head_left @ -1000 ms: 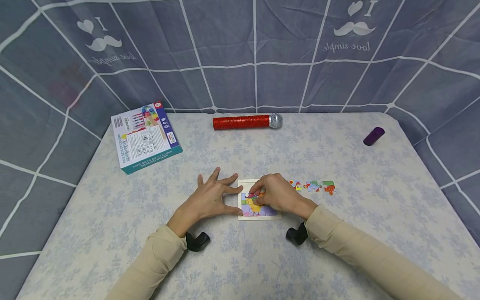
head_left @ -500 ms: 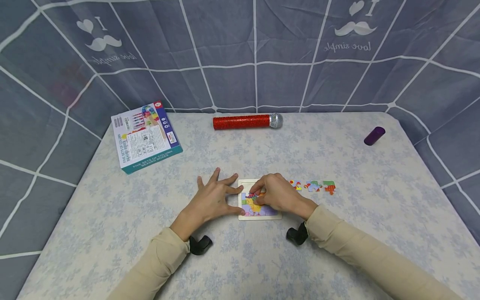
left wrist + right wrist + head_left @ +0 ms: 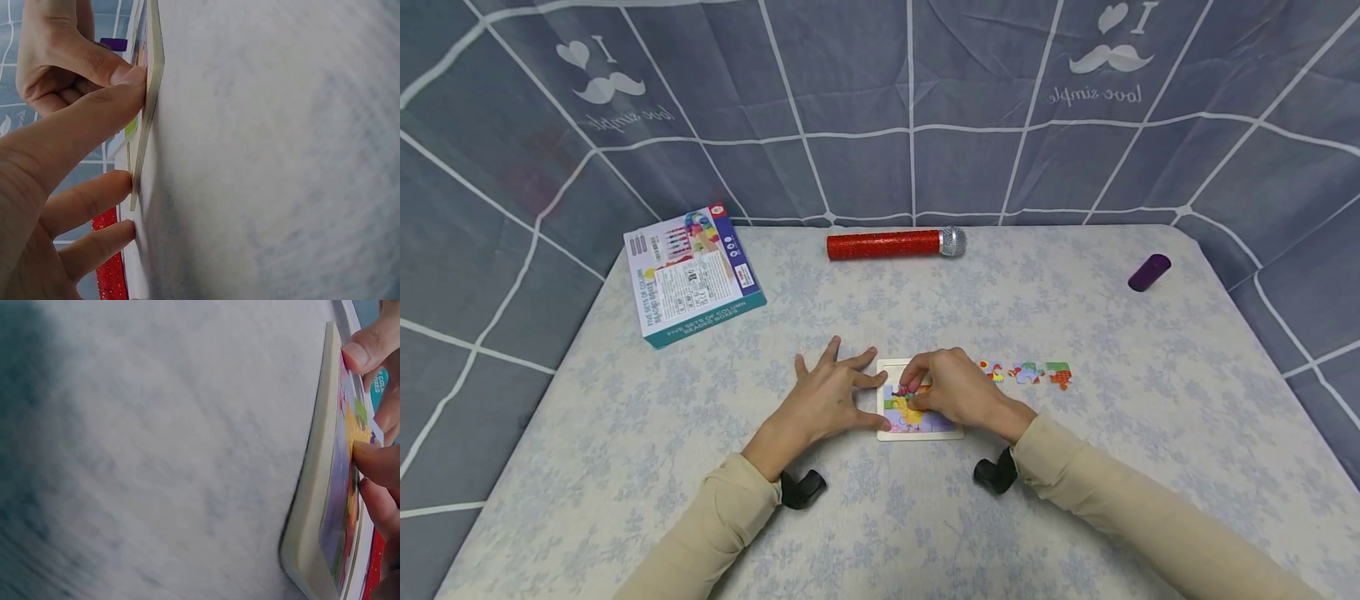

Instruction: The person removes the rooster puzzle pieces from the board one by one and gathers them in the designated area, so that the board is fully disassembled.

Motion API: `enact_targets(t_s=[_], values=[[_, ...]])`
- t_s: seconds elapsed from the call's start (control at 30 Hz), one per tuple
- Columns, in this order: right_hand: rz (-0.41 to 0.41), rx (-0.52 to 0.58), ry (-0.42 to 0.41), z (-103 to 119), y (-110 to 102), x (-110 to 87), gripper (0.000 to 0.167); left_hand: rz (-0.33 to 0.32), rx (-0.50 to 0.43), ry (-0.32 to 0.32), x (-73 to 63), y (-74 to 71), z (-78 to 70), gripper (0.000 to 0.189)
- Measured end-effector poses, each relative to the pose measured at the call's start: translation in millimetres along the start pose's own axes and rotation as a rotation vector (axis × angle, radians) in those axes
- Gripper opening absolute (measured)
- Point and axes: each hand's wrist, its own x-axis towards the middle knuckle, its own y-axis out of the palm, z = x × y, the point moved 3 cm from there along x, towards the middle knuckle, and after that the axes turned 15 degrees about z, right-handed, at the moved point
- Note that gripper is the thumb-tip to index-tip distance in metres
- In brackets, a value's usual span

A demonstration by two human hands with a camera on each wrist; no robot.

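My right grip (image 3: 953,388) pinches a puzzle piece (image 3: 904,392) over the board (image 3: 925,436), whose left edge my wide-spread left grip (image 3: 826,395) touches.

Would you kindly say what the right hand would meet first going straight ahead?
In the head view, the right hand points across the puzzle frame toward the left hand, likely met first, though height is unclear.

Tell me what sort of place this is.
Probably an indoor play or activity corner, though the wider room is out of view: grid-printed fabric hangs behind the table, which bears a framed jigsaw puzzle and a glittery red microphone.
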Motion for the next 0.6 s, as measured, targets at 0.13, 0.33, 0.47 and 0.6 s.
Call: enact_targets(t_s=[0.13,0.33,0.47,0.6], values=[[-0.006,0.082,-0.029,-2.7,0.6,-1.3,0.01,-0.004,-0.005,-0.002,-0.2,0.4,-0.1,0.067],[0.01,0.18,-0.062,-4.6,-0.5,-1.8,0.008,-0.003,-0.001,-0.007,0.7,0.8,0.7,0.067],[0.041,0.271,-0.043,-6.9,-2.5,-4.2,0.006,0.002,-0.003,-0.009,1.1,1.0,0.8,0.067],[0.048,0.331,0.028,-15.8,-8.1,-10.7,0.009,0.006,-0.013,-0.007,0.9,0.6,0.2,0.068]])
